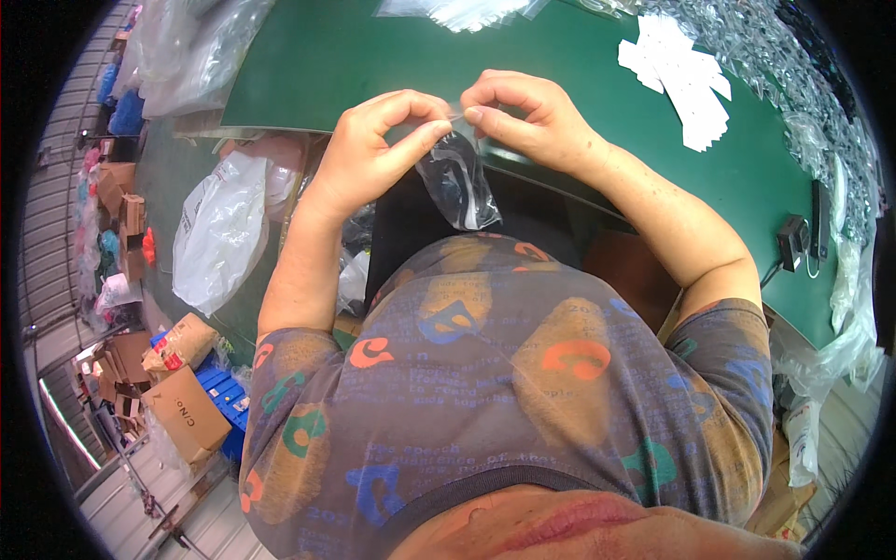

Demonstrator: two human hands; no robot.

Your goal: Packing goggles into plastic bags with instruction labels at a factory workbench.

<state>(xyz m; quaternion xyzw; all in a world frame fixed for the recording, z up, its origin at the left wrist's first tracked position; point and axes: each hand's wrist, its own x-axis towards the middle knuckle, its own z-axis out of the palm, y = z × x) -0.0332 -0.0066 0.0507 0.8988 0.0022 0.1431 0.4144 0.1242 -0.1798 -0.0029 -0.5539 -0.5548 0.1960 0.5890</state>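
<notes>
A small clear plastic bag [457, 182] hangs over the near edge of the green table [560, 56], in front of my body. My left hand [369, 145] pinches its top edge between thumb and forefinger. Close beside it, my right hand [537, 117] pinches the same edge at the other corner. Through the film a pale strip and something dark show, but I cannot tell whether the dark part is a content or the cloth behind.
White paper cards [679, 82] lie fanned out at the right of the table. A heap of clear plastic pieces [798, 70] lines the far right edge. A black power adapter [793, 241] sits at the right. A white plastic sack [222, 231] and a cardboard box [187, 418] are at my left.
</notes>
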